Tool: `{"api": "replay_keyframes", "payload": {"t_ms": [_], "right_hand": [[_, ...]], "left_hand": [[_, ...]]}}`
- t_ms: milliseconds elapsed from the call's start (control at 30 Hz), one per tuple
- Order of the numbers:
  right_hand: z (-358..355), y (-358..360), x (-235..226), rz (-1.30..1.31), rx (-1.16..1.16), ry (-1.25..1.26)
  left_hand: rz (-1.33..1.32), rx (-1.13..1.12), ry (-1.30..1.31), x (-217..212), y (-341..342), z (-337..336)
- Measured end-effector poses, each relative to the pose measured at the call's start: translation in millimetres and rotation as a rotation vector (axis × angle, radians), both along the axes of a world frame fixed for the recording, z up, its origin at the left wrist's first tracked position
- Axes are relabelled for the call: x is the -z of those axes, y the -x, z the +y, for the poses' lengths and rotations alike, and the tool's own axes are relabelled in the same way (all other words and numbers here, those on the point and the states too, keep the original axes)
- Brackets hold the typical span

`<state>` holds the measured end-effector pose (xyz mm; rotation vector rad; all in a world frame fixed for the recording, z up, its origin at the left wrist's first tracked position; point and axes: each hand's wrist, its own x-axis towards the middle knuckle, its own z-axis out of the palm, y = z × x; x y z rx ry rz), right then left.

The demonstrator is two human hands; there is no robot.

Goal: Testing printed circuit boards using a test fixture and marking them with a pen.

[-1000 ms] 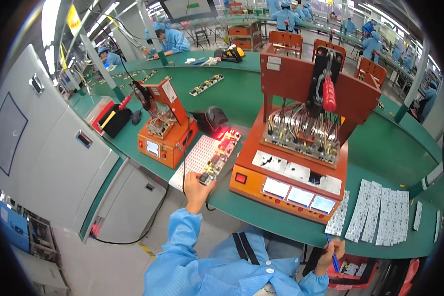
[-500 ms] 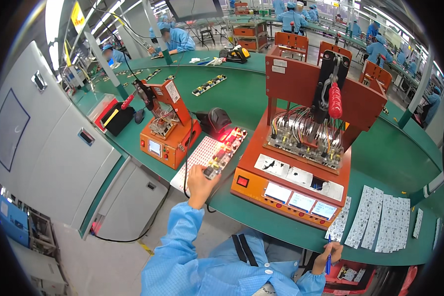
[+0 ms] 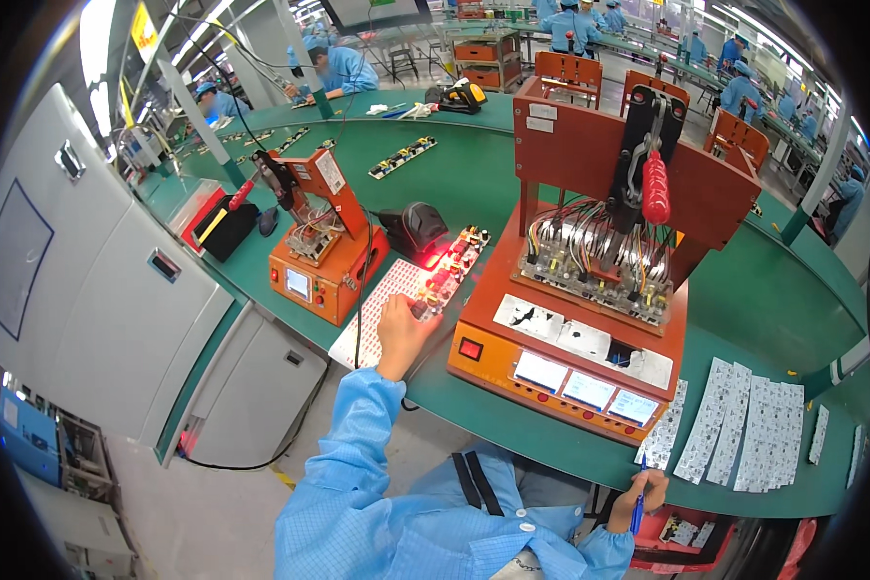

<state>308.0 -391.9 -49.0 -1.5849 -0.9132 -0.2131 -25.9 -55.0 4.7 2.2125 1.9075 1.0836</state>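
My left hand (image 3: pixel 403 332) pinches the near end of a long circuit board (image 3: pixel 449 278) crowded with components. That board lies along the right side of a white sheet with rows of small red-lit labels (image 3: pixel 382 311). Red light from a black barcode scanner (image 3: pixel 414 228), standing just beyond, falls across board and sheet. My right hand (image 3: pixel 648 493) is closed around a blue pen (image 3: pixel 638 510) at the bench's front edge. Close to the pen tip lies a pale printed circuit panel (image 3: pixel 661 425), partly hidden by the large orange test fixture (image 3: pixel 590 338).
A smaller orange fixture (image 3: pixel 321 275) stands left of the scanner. Several pale panels (image 3: pixel 768 435) lie at the right on the green bench (image 3: pixel 541 449). A cable (image 3: pixel 361 333) hangs over the sheet. Below the right edge sits a red bin (image 3: pixel 681 541). Several people work farther off.
My left hand has moved forward, pushing the circuit board farther along the sheet under the scanner's red light. My right hand keeps the pen in nearly the same place.
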Motion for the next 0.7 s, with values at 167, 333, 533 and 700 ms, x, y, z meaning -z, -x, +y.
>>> {"api": "replay_keyframes", "payload": {"t_ms": [167,333,533,700], "right_hand": [[2.5,0.4,-2.9,0.009,0.03,-0.012],[2.2,1.8,-3.6,-0.003,0.013,-0.002],[1.4,2.6,0.1,0.002,0.007,-0.017],[4.5,1.4,-3.6,-0.042,0.006,0.011]], "left_hand": [[0.004,0.017,-0.063,-12.4,-13.4,16.0],[0.061,0.023,0.001,-21.3,-38.5,45.5],[0.083,-0.007,0.024,-5.3,-43.9,52.0],[0.177,0.07,-0.069,-14.1,-49.4,53.5]]}}
